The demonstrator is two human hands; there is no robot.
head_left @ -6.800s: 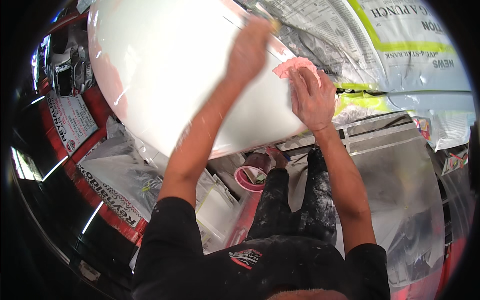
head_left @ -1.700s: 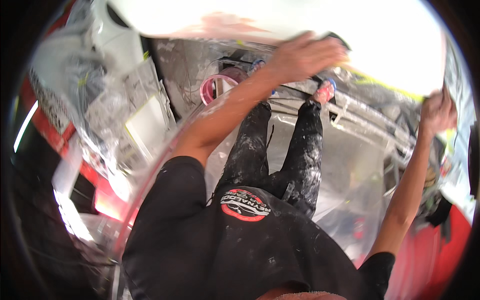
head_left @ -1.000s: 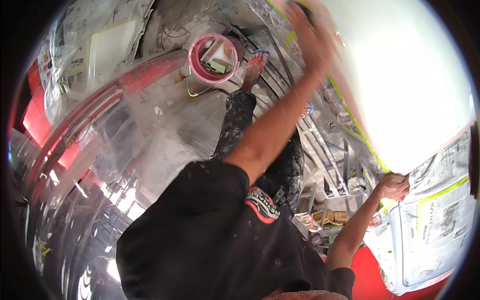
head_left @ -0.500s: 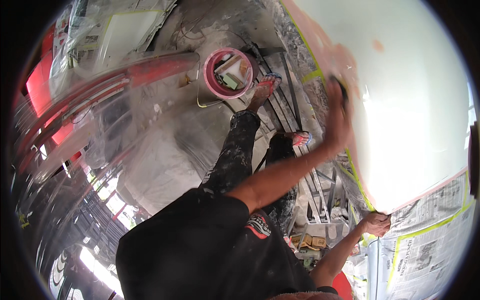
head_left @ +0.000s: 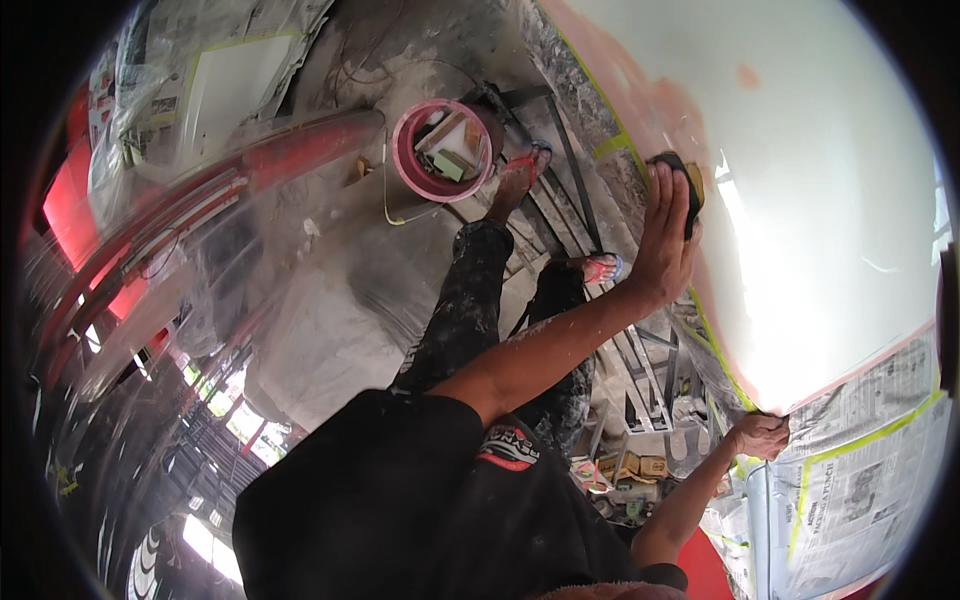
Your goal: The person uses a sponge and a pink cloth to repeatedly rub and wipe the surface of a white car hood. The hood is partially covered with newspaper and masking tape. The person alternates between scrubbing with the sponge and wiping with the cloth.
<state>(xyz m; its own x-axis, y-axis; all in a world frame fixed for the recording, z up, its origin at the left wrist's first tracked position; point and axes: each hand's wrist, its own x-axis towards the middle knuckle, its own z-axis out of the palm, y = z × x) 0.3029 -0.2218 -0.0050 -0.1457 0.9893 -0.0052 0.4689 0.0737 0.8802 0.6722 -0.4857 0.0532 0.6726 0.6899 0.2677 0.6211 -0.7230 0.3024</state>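
My left hand is closed around a black sanding block with a yellowish face. The block lies against the taped margin of a pale, glossy car body panel, over a patch of pinkish filler. At the panel's lower corner, my right hand has its fingers curled around the edge, the fingertips partly hidden. Yellow-green masking tape runs along the panel's near side.
Newspaper masking covers the area below the panel. A pink bucket holding blocks and whitish water stands by my foot. Metal framework lies beneath my arms. Plastic sheeting and red body parts are at the left.
The sanding block and my left hand have shifted slightly, and the block shows more clearly now. My right hand stays at the panel corner. The whole view has shifted a little.
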